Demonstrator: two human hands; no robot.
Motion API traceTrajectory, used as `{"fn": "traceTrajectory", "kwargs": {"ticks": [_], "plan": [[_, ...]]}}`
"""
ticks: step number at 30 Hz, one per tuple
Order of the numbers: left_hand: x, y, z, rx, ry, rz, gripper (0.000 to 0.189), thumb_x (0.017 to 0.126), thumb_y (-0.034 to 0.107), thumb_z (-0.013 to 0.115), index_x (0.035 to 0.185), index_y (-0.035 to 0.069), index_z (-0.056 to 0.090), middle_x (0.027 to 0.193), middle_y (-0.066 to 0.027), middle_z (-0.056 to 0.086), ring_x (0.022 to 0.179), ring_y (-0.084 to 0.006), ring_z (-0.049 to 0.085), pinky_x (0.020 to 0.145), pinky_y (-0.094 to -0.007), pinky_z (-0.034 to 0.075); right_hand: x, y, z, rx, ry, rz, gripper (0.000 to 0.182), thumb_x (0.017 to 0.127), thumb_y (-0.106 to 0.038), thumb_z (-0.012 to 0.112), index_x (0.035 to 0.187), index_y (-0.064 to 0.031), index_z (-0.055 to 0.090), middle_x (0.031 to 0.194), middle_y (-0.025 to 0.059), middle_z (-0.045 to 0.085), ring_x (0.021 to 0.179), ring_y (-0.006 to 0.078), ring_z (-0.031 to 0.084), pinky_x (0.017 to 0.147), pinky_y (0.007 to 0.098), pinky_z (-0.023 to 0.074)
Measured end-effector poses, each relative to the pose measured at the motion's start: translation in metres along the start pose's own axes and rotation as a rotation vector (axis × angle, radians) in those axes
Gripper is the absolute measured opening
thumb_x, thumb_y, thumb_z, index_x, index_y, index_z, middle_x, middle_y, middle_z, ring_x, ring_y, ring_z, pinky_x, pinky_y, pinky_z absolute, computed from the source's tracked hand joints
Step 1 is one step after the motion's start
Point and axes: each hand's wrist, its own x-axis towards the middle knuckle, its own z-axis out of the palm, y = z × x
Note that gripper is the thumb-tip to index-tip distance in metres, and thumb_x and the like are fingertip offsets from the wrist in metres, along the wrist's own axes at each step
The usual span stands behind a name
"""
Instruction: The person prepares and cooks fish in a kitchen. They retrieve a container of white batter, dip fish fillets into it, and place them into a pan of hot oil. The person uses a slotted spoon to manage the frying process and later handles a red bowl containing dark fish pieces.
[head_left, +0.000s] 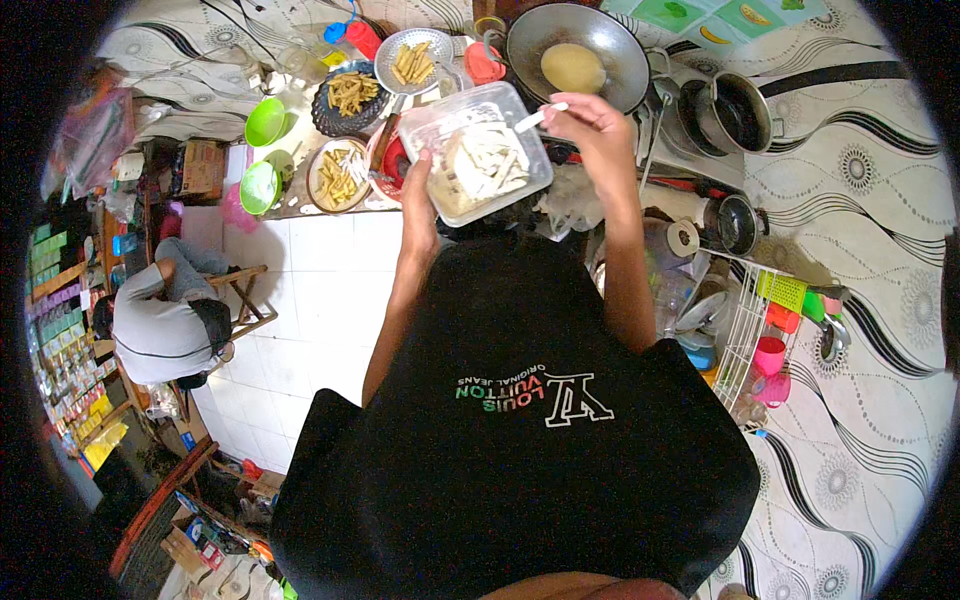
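My left hand (420, 206) grips the left side of a clear plastic container (480, 214), held tilted in front of me. Flour and a heap of flour-coated strips of food (491, 161) lie inside it. Between the fingertips of my right hand (596, 131) is a white strip (536, 118), over the container's right rim. Just beyond that hand sits a wok (630, 45) with a pool of yellowish oil (574, 69). To the left, a bowl (315, 199) holds pale strips (337, 180). Browned strips fill a dark plate (326, 120) and a perforated metal strainer (446, 45).
Two green bowls (262, 187) stand at the table's left end. Pots (731, 112) are on the right, above a wire dish rack (739, 337) with cups. A person (165, 322) sits bent over on a wooden stool to the left, beside shelves of goods.
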Motion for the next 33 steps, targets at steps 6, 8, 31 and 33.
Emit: {"fn": "traceTrajectory", "kwargs": {"ticks": [6,8,31,33], "plan": [[-0.008,-0.003,-0.029,-0.05,0.066,-0.052,0.059,0.095,0.041,0.046,0.131,-0.006,0.042,0.129,-0.0154,0.051,0.116,-0.0226,0.051,0.101,-0.0331,0.038,0.07,0.044,-0.088,-0.613,0.251,-0.126,0.019,0.074,-0.01,0.073,0.09,-0.0006,0.07,0.084,0.0111,0.071,0.075,0.0174,0.067,0.07,0.0283,0.0517],[-0.007,-0.006,-0.04,-0.029,0.105,-0.04,0.061,0.095,0.042,0.046,0.132,-0.006,0.041,0.13,-0.0156,0.05,0.118,-0.023,0.05,0.102,-0.0335,0.036,0.095,0.067,-0.11,-0.837,0.247,-0.126,0.018,0.072,-0.012,0.072,0.086,-0.0019,0.07,0.082,0.0128,0.07,0.075,0.0221,0.068,0.071,0.0318,0.0518],[0.012,0.006,-0.036,-0.02,0.08,0.042,0.059,0.096,0.042,0.045,0.132,-0.004,0.041,0.13,-0.0152,0.049,0.122,-0.0219,0.046,0.106,-0.0337,0.031,0.035,-0.026,-0.012,-0.528,0.043,-0.158,0.025,0.078,-0.012,0.074,0.099,-0.0008,0.067,0.089,0.0092,0.07,0.083,0.0126,0.065,0.076,0.0268,0.0509],[0.015,0.015,-0.027,0.066,-0.026,0.004,0.059,0.096,0.043,0.045,0.132,-0.004,0.041,0.128,-0.0154,0.05,0.118,-0.0225,0.05,0.102,-0.0349,0.038,0.012,-0.003,0.025,-0.477,-0.178,-0.118,0.033,0.075,-0.02,0.077,0.099,-0.0005,0.067,0.094,0.0133,0.069,0.087,0.0202,0.067,0.078,0.0314,0.0515]]}}
